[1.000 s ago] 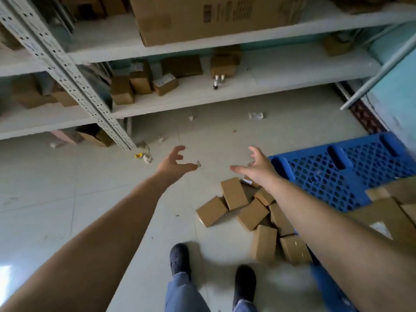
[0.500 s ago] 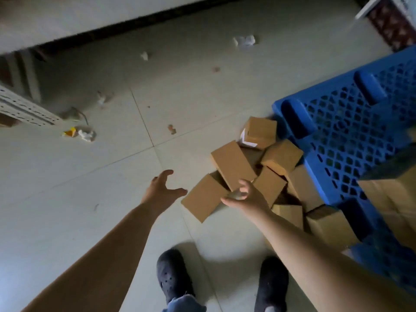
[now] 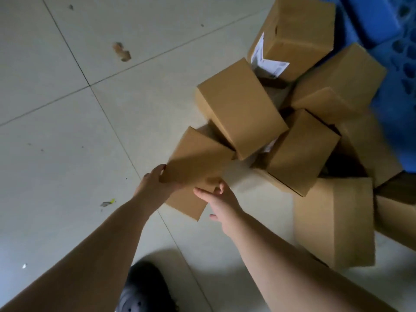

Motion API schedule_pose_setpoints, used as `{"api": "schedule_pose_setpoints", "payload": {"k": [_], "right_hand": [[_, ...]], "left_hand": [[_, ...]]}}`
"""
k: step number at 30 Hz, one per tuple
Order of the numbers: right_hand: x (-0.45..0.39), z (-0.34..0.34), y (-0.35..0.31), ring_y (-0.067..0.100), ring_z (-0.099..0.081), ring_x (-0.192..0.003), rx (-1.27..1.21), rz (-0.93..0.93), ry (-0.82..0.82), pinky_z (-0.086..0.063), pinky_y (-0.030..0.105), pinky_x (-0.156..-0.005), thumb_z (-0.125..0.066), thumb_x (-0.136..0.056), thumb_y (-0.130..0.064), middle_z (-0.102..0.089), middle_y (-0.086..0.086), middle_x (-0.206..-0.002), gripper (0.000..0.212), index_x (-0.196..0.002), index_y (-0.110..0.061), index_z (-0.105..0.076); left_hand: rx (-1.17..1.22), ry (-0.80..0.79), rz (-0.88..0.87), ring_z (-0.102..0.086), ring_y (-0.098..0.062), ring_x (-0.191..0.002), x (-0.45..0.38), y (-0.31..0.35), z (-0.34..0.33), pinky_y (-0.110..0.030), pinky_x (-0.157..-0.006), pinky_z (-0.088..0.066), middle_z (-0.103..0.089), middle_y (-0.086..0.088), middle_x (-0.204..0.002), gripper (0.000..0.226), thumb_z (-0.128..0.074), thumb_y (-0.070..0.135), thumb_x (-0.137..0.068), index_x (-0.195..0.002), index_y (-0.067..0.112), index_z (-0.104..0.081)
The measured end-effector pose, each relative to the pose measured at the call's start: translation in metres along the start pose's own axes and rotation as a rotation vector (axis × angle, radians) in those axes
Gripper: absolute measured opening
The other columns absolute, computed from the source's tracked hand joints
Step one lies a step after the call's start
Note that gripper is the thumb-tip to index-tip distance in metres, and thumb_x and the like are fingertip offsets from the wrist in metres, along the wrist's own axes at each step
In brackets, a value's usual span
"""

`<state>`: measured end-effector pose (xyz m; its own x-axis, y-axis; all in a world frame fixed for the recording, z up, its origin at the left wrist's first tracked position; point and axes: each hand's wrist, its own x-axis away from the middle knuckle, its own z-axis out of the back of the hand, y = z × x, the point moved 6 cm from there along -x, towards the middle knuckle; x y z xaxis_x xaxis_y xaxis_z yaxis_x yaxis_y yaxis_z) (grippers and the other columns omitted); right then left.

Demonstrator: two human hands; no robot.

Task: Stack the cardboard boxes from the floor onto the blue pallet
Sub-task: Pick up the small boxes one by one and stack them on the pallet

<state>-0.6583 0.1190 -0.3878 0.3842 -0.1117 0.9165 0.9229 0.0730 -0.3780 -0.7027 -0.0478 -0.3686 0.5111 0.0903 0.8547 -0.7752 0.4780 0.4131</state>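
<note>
Several brown cardboard boxes lie in a loose heap on the tiled floor beside the blue pallet (image 3: 391,34) at the top right. The nearest box (image 3: 195,158) leans at the heap's left front. My left hand (image 3: 153,185) grips its left lower edge, thumb on the side and fingers hidden beneath. My right hand (image 3: 219,198) holds its near right corner, thumb on the front face and fingers curled round the edge. A second box (image 3: 240,106) rests partly on top of it. A third box (image 3: 301,152) lies just to the right.
A box with a white label (image 3: 297,34) lies at the back of the heap, and a larger box (image 3: 335,221) stands at the right front. My dark shoe (image 3: 144,289) is at the bottom. Small scraps of litter (image 3: 121,51) dot the tiles to the left.
The view dropped and closed in on the heap. Both hands went from open in the air above the floor to holding the nearest box.
</note>
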Motion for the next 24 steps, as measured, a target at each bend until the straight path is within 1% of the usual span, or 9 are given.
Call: {"api": "schedule_pose_setpoints", "payload": {"k": [2,5,7,11,14,17,20,22,24], "right_hand": [[0.015,-0.002,-0.019,-0.005,-0.057,-0.076,-0.054,0.075,-0.005,-0.049,0.024,-0.07,-0.079,-0.069,-0.032,-0.058,-0.031,-0.082,0.035,-0.085,-0.043,-0.049],[0.066,-0.004,-0.072,0.013,-0.06,-0.098,0.011,0.189,-0.043,-0.052,0.036,-0.087,-0.078,-0.059,-0.037,-0.058,-0.018,-0.098,0.058,-0.109,-0.038,-0.048],[0.11,0.0,-0.122,0.014,-0.061,-0.098,0.034,0.294,-0.072,-0.053,0.036,-0.086,-0.073,-0.056,-0.038,-0.057,-0.015,-0.1,0.056,-0.106,-0.04,-0.047],[0.226,0.033,-0.251,0.002,-0.06,-0.09,0.05,0.571,-0.037,-0.05,0.016,-0.071,-0.072,-0.06,-0.032,-0.06,-0.018,-0.097,0.047,-0.1,-0.039,-0.048],[0.341,0.071,-0.355,-0.006,-0.06,-0.086,0.034,0.739,0.026,-0.049,0.011,-0.068,-0.078,-0.068,-0.019,-0.062,-0.024,-0.089,0.044,-0.092,-0.042,-0.049],[0.471,0.116,-0.432,-0.01,-0.059,-0.082,-0.1,0.841,0.039,-0.046,0.009,-0.061,-0.078,-0.071,-0.024,-0.059,-0.026,-0.091,0.041,-0.094,-0.041,-0.049],[0.604,0.159,-0.484,0.004,-0.057,-0.095,-0.191,0.941,0.089,-0.045,0.019,-0.072,-0.077,-0.072,-0.028,-0.057,-0.016,-0.103,0.052,-0.111,-0.04,-0.044],[0.678,0.189,-0.505,0.01,-0.059,-0.098,-0.231,1.036,0.135,-0.048,0.021,-0.077,-0.076,-0.073,-0.024,-0.061,-0.004,-0.114,0.052,-0.115,-0.034,-0.047],[0.741,0.218,-0.517,0.018,-0.058,-0.107,-0.263,1.131,0.161,-0.049,0.033,-0.091,-0.075,-0.074,-0.021,-0.058,0.004,-0.124,0.056,-0.122,-0.029,-0.048]], "left_hand": [[0.081,0.031,0.042,-0.053,-0.028,-0.104,0.021,0.005,0.004,-0.035,-0.076,-0.047,-0.051,-0.007,-0.121,0.067,-0.068,0.033,-0.072,-0.133,0.025,-0.041],[0.216,0.147,0.053,-0.052,-0.03,-0.109,0.069,0.028,0.035,-0.042,-0.09,-0.047,-0.049,-0.01,-0.125,0.058,-0.065,0.021,-0.081,-0.133,0.024,-0.041],[0.305,0.204,-0.001,-0.054,-0.032,-0.107,0.107,0.063,0.066,-0.041,-0.087,-0.047,-0.051,-0.012,-0.123,0.054,-0.066,0.015,-0.081,-0.13,0.021,-0.044],[0.465,0.274,-0.172,-0.058,-0.029,-0.099,0.198,0.178,0.137,-0.038,-0.076,-0.047,-0.054,-0.007,-0.114,0.045,-0.065,0.012,-0.081,-0.122,0.023,-0.049],[0.544,0.273,-0.361,-0.059,-0.023,-0.09,0.294,0.292,0.187,-0.033,-0.067,-0.047,-0.056,-0.002,-0.107,0.04,-0.063,0.011,-0.083,-0.119,0.023,-0.05],[0.56,0.298,-0.516,-0.058,-0.022,-0.086,0.416,0.393,0.228,-0.037,-0.072,-0.048,-0.056,-0.004,-0.112,0.033,-0.063,0.013,-0.084,-0.113,0.022,-0.051],[0.509,0.333,-0.674,-0.056,-0.024,-0.101,0.542,0.47,0.258,-0.042,-0.087,-0.051,-0.051,-0.004,-0.12,0.038,-0.066,0.02,-0.08,-0.115,0.025,-0.05],[0.523,0.287,-0.774,-0.058,-0.018,-0.094,0.611,0.509,0.264,-0.034,-0.07,-0.052,-0.052,-0.001,-0.12,0.039,-0.066,0.022,-0.081,-0.116,0.025,-0.048],[0.565,0.207,-0.869,-0.058,-0.013,-0.088,0.668,0.538,0.264,-0.029,-0.062,-0.048,-0.056,0.0,-0.117,0.039,-0.066,0.022,-0.081,-0.115,0.026,-0.046]]}}
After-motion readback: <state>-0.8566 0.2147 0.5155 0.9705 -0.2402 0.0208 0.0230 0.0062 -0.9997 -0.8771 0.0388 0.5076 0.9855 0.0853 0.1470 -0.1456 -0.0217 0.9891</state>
